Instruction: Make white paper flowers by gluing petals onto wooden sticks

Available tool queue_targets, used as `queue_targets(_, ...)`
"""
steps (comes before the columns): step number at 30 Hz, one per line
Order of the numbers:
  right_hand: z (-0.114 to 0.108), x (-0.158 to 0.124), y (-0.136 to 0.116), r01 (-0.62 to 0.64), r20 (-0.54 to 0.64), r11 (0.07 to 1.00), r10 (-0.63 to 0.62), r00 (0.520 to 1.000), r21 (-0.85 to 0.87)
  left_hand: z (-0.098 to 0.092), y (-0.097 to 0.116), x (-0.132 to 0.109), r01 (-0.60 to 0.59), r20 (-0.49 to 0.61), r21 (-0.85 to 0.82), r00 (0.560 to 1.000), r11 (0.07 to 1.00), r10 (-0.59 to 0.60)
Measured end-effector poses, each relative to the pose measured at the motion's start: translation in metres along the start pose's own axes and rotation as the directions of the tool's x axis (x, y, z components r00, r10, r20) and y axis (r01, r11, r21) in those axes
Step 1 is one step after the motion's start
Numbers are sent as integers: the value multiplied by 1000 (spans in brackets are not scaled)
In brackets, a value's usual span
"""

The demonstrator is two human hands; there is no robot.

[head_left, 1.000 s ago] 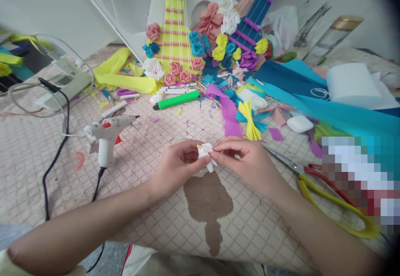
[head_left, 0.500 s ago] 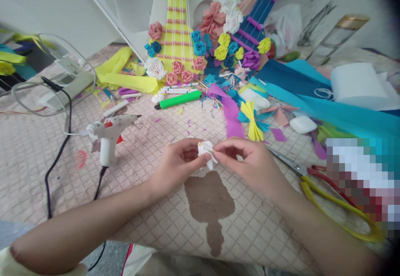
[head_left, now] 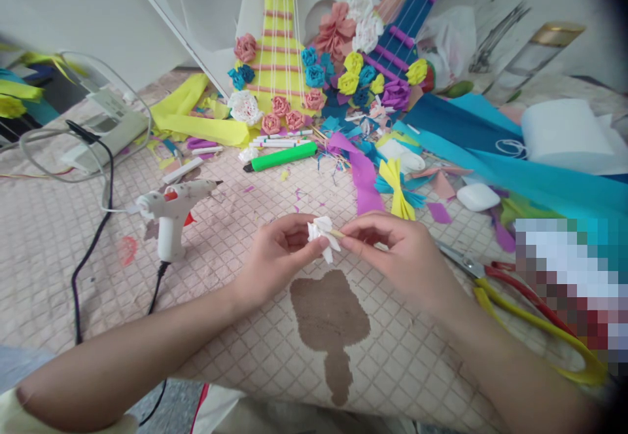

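Observation:
Between my hands, over the middle of the table, is a small white paper flower (head_left: pixel 322 228) with crumpled, folded petals. My left hand (head_left: pixel 287 251) pinches it between thumb and fingers from the left. A thin pale wooden stick (head_left: pixel 335 232) sticks out of the flower's right side, and my right hand (head_left: pixel 387 244) is closed on its other end. Just beyond my right hand lies a yellow and blue paper bow (head_left: pixel 396 188). A purple paper strip (head_left: pixel 360 172) runs down toward my fingers.
A white glue gun (head_left: pixel 171 215) with a black cord stands left. Yellow-handled scissors (head_left: pixel 483 283) lie right, beside a blurred patch. At the back are a yellow paper guitar (head_left: pixel 277 61) and a blue one (head_left: pixel 392 48), a green marker (head_left: pixel 282 157), paper scraps and a tissue roll (head_left: pixel 564 133).
My right hand has drawn slightly right, away from the flower, so more of the stick shows between them. The white flower has turned a little in my left hand.

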State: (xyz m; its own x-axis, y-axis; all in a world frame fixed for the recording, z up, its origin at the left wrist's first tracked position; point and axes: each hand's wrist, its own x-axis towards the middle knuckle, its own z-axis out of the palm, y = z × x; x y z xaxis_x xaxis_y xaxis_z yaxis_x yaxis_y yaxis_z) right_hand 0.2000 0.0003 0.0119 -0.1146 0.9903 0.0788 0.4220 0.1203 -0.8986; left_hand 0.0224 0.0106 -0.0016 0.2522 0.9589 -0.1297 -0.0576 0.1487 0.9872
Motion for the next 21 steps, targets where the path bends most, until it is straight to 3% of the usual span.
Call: queue_targets(21,-2,-1,-2,121,-63,988,-128,990,-100,-1,2,1,-42,-6,-47,999,998,42)
